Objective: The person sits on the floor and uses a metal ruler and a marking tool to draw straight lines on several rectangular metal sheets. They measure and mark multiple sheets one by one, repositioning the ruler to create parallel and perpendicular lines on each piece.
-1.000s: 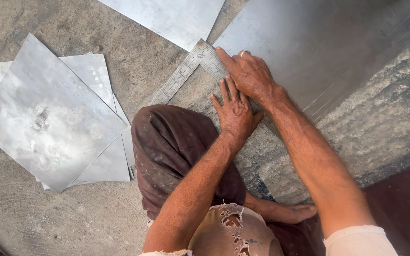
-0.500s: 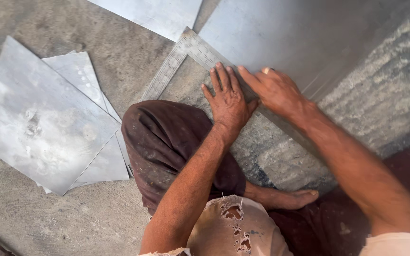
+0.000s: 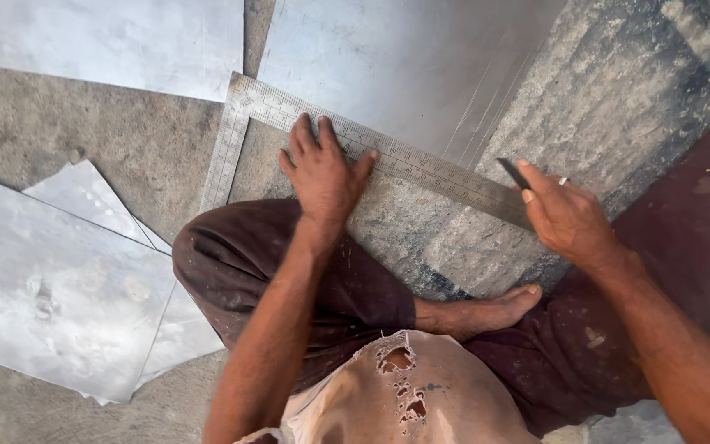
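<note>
The large metal sheet [image 3: 421, 66] lies flat on the concrete floor [image 3: 125, 148] in front of the seated person, its near edge running under the long arm of a steel framing square [image 3: 388, 156]. The sheet looks thin and smooth; it probably flexes if lifted by one corner, and its cut edges are likely sharp, so it is best taken at two opposite edges with flat palms rather than pinched at a corner. Its polished face is probably slippery under the square.

More cut sheets [image 3: 59, 288] lie stacked loosely to the person's left, and another [image 3: 100, 37] lies at the top left, apart from the work.

The square is stiff and flat, with its short arm pointing toward the person's knee. It seems light enough to skate on the sheet, so it needs weight from above near the middle of the long arm. The left hand [image 3: 322, 177] does that: spread open, palm down, fingers across the blade, gripping nothing.

The right hand [image 3: 569, 218] is closed around a thin dark scriber [image 3: 513, 173], held pen-like, its tip at the far end of the square's edge.
</note>
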